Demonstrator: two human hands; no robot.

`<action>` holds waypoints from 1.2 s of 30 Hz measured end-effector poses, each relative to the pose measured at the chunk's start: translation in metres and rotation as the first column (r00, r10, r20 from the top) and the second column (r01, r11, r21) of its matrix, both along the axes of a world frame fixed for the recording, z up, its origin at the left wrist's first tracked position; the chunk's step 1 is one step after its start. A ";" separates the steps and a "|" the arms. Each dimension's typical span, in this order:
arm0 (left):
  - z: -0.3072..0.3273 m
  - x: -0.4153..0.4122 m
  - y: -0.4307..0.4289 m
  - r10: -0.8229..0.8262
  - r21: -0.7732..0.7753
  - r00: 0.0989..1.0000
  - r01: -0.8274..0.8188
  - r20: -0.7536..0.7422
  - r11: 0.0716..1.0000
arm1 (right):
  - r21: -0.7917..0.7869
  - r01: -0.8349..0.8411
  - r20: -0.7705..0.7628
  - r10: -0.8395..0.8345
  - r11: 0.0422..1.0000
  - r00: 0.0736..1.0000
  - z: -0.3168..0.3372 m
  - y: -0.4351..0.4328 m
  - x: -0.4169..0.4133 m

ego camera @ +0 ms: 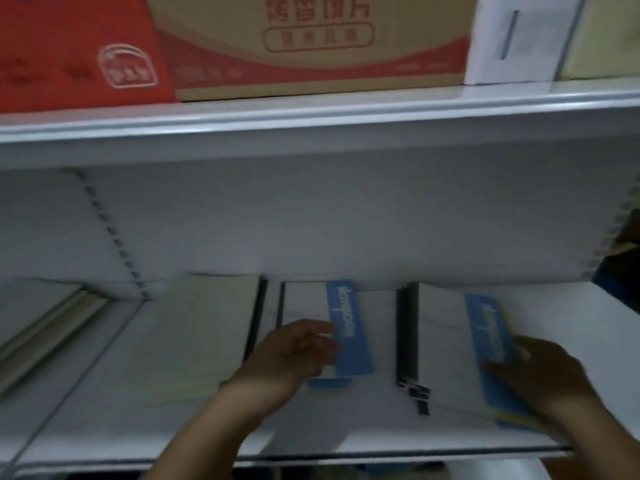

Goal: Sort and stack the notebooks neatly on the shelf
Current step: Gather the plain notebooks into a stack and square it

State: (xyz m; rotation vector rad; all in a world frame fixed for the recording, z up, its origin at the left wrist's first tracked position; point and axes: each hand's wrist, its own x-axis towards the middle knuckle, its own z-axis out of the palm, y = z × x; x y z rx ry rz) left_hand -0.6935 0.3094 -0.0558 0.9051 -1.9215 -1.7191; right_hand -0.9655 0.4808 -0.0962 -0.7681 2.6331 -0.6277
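Three stacks of notebooks lie flat on the white shelf [588, 341]. The left stack [194, 334] has a pale greenish cover. The middle stack [377, 327] is white with a blue band, and my left hand [294, 355] rests on its left part, fingers bent over the cover. The right stack [446, 348] is white with a blue band and black spines on its left side. My right hand [543, 375] lies on its right edge, thumb on the blue band; whether it grips the top notebook is unclear. The picture is blurred.
The upper shelf [311, 116] carries a red box [69, 53], a brown and red carton [311, 46] and a white box [512, 39]. Pale flat items [52, 334] lie at the far left of the lower shelf. Perforated uprights run along the back wall.
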 end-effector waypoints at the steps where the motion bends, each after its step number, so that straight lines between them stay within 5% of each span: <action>1: 0.001 0.012 -0.005 0.029 -0.035 0.999 -0.028 0.028 0.999 | 0.004 0.044 -0.039 -0.043 0.999 0.998 -0.007 -0.014 0.006; 5: 0.006 0.059 -0.028 0.147 -0.098 0.987 -0.140 0.065 0.985 | -0.338 -0.053 -0.090 0.024 0.940 0.996 -0.007 -0.058 0.076; 8: 0.007 0.100 -0.048 0.178 -0.071 0.982 -0.174 0.057 0.982 | -0.535 -0.361 -0.229 0.280 0.764 0.932 0.030 -0.106 0.173; 14: 0.006 0.220 -0.119 0.275 -0.231 0.962 -0.267 0.002 0.936 | -0.593 -0.663 -0.253 0.677 0.457 0.692 0.020 -0.191 0.339; 17: 0.017 0.316 -0.192 0.514 -0.454 0.858 -0.460 -0.004 0.763 | -0.704 -0.514 0.078 0.773 0.489 0.629 0.011 -0.244 0.425; 19: 0.017 0.380 -0.246 0.701 -0.487 0.711 -0.593 0.055 0.641 | -0.665 -0.408 0.355 0.746 0.625 0.564 -0.010 -0.285 0.466; 21: 0.010 0.424 -0.292 0.715 -0.419 0.652 -0.592 0.254 0.688 | -0.621 -0.357 0.457 0.692 0.698 0.559 -0.014 -0.327 0.492; 23: 0.000 0.442 -0.315 0.550 -0.263 0.701 -0.484 0.454 0.835 | -0.667 -0.254 0.474 0.662 0.700 0.580 -0.017 -0.351 0.503; 26: -0.007 0.443 -0.332 0.374 -0.120 0.803 -0.362 0.464 0.925 | -0.619 -0.092 0.634 0.566 0.780 0.528 -0.011 -0.373 0.511; 31: -0.010 0.435 -0.342 0.329 -0.034 0.872 -0.341 0.362 0.940 | -0.600 -0.016 0.700 0.535 0.800 0.473 -0.002 -0.389 0.527; 36: 0.009 0.443 -0.362 0.299 0.225 0.900 -0.378 0.317 0.898 | -0.640 -0.038 0.690 0.596 0.767 0.411 -0.003 -0.397 0.544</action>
